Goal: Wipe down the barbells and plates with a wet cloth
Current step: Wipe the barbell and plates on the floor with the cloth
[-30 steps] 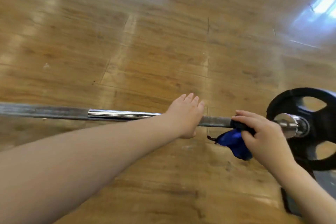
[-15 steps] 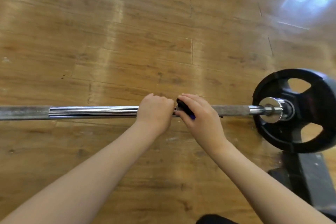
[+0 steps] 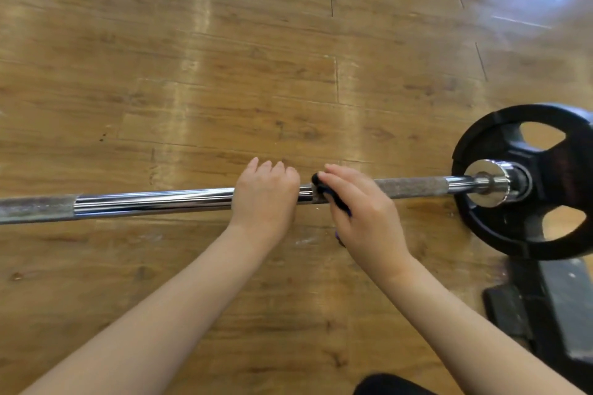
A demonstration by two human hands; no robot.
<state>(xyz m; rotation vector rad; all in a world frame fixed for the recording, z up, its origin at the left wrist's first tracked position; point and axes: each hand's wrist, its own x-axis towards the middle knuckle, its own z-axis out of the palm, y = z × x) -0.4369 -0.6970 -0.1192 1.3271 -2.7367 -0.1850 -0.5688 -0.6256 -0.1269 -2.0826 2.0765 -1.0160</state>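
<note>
Slid back along the barbell (image 3: 154,200) from the plate end, now mid-shaft.
Left hand (image 3: 264,196) wrapped over the chrome bar, right hand (image 3: 362,212) just beside it, clutching the blue cloth (image 3: 324,191) against the shaft; black plate (image 3: 526,183) far right, wood floor (image 3: 224,74) underneath.
</note>
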